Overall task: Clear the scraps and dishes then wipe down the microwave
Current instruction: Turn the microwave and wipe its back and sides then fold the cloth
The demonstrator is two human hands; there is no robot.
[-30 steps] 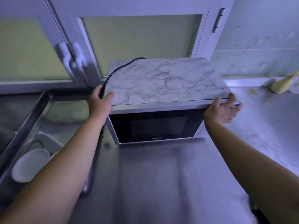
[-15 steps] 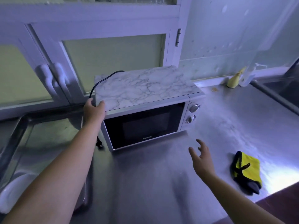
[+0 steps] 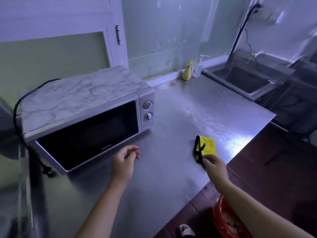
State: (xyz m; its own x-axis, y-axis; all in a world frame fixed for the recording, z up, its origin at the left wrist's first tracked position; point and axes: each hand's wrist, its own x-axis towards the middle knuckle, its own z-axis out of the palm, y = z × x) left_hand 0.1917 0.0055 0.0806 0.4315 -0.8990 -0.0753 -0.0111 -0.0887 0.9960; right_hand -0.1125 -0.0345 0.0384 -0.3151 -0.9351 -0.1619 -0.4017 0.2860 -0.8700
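Steel sheeting covers the table, dull grey and smeared, with a bright patch of glare at its edge to the right of the microwave. The microwave stands on this table with its door closed, its top marbled white and two round dials on its right panel. A black cord loops from behind the microwave down its left side, and the plug lies on the table at the microwave's front left corner.

The left hand hovers just in front of the microwave door, its fingers loosely curled and holding nothing. To the right of the microwave, well apart from it, a yellow cloth with black trim lies flat on the table. The right hand is at the cloth's near black corner, fingertips touching it; whether the fingers are clamped on the trim cannot be told.

Behind the microwave is a pale cabinet door with a frosted panel. Further right along the wall, a yellow bottle and a clear pump bottle stand side by side, with a small brown scrap on the table near them. Beyond these, far right of the microwave, sits a steel sink. A dark red floor shows past the table edge, with a red basket on it.
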